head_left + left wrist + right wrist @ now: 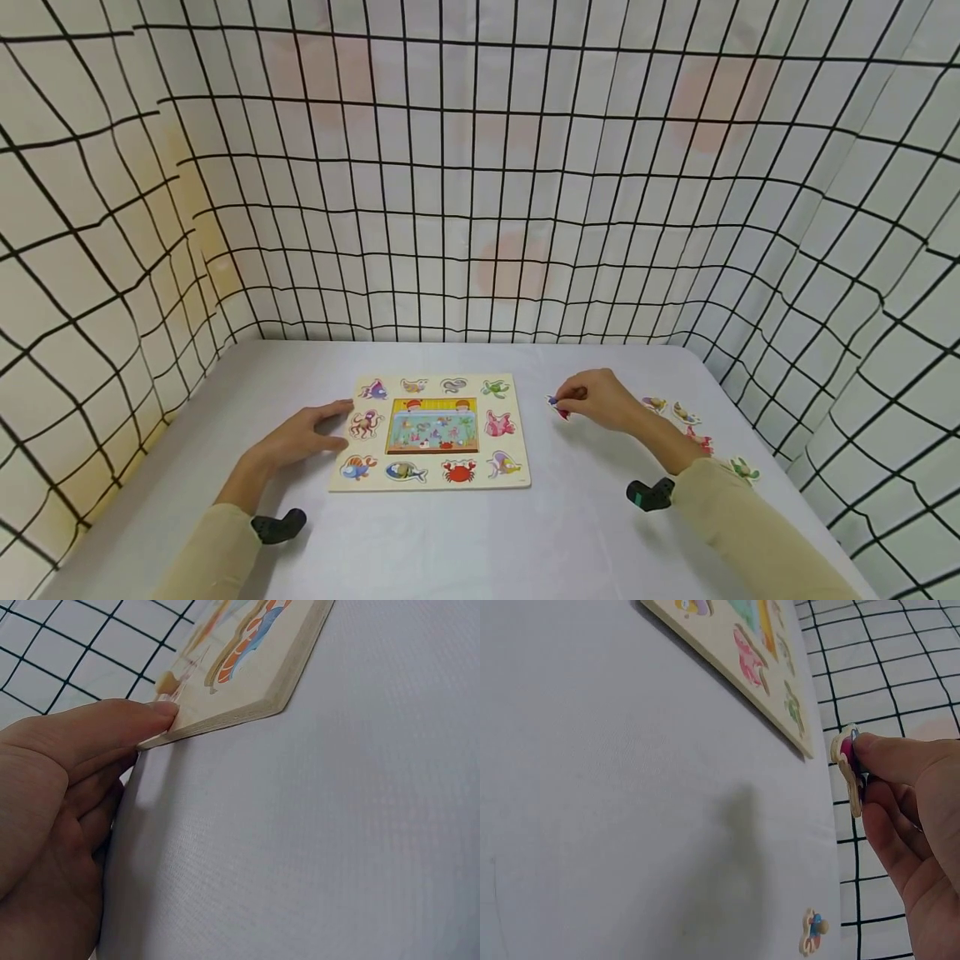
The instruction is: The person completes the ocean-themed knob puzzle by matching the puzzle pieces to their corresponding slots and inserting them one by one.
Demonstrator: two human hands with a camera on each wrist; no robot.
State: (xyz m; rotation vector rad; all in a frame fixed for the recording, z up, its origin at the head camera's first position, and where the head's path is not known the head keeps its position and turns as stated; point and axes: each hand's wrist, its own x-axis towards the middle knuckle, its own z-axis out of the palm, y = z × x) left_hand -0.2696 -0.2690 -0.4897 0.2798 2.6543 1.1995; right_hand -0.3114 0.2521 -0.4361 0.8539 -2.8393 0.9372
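A flat wooden peg puzzle board (pixel 431 390) with printed sea animals around an aquarium picture lies on the table. My left hand (pixel 296 437) is at the board's left edge, fingers loosely extended; in the left wrist view the thumb (pixel 146 716) touches the rim. To the right of the board, my right hand (pixel 603 400) pinches a small puzzle piece (pixel 557 407) in blue and pink, held above the table. In the right wrist view this piece (pixel 847 769) appears nearly edge-on between thumb and fingers, which partly cover it.
Several loose sea-animal pieces lie right of my right forearm, among them a pink piece (pixel 699 439) and a green turtle piece (pixel 744 469). Another piece with a knob (pixel 810 934) shows low in the right wrist view. A black grid netting (pixel 480 208) stands around the white table (pixel 420 550).
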